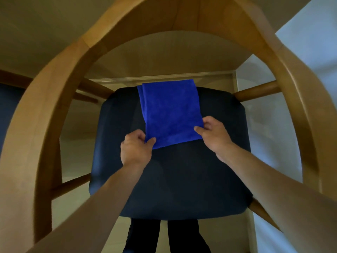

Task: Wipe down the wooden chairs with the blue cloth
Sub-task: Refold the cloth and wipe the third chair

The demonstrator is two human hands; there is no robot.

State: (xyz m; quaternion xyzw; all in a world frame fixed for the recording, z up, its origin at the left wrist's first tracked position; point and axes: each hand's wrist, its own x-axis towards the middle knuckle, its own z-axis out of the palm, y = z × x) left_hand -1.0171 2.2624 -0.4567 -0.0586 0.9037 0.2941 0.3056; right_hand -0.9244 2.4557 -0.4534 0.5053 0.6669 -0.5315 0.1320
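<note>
Now, cloth: a bright blue folded microfibre cloth (170, 114) lies flat on the dark navy padded seat (169, 176), its far edge reaching the seat's far rim.
Left hand: the left hand (135, 149) pinches the cloth's near left corner, fingers (150, 141) and thumb clamped on the fabric.
Right hand: the right hand (212, 133) pinches the near right corner, fingers (198, 129) curled tight on the edge.
Chair: a light wooden chair with a curved arching frame (54, 92) surrounds the seat; round wooden rungs (257, 92) stick out at the seat's corners.
Person: bare forearms reach in from below; dark trouser legs (144, 234) show under the seat's near edge.
Floor: pale flooring (164, 57) lies beyond the chair.
</note>
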